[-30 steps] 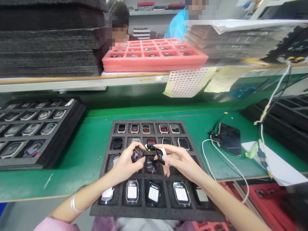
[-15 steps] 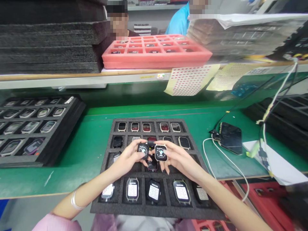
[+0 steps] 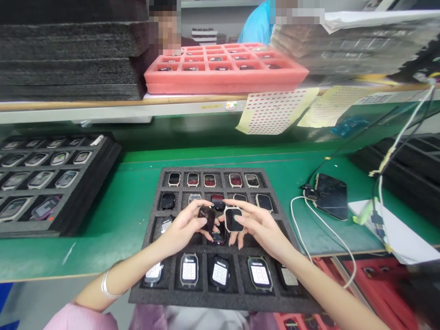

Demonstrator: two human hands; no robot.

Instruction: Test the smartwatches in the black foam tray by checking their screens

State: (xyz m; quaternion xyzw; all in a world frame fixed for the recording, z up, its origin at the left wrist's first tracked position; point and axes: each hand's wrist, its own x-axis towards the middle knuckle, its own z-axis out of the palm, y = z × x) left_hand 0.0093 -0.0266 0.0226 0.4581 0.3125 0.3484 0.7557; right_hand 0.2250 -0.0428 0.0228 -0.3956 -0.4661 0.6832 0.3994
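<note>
My left hand (image 3: 189, 221) grips a dark smartwatch body (image 3: 207, 218), thumb at the lower left of its screen. Beside it, my right hand (image 3: 256, 221) pinches a silver-rimmed smartwatch body (image 3: 233, 219), its thumb over the right of the glass. Both screens look dark. Below the hands lies a grey foam tray (image 3: 178, 299) with watch bodies in its compartments. Along its front row, watches such as this one (image 3: 189, 269) show lit white screens. In the back row, watches like this one (image 3: 209, 180) are dark. My hands partly cover the middle compartments.
At left stands a stack of black foam trays (image 3: 103, 176) holding watches. A black phone-like device (image 3: 330, 196) with white cables (image 3: 326, 229) lies at right. On the shelf above sit a pink foam tray (image 3: 220, 86) and black foam slabs (image 3: 68, 68). Two people are beyond it.
Both held watch screens were lit with dials and now look dark. The hands have stayed almost in place, still holding the two watches. The camera view has shifted slightly.
</note>
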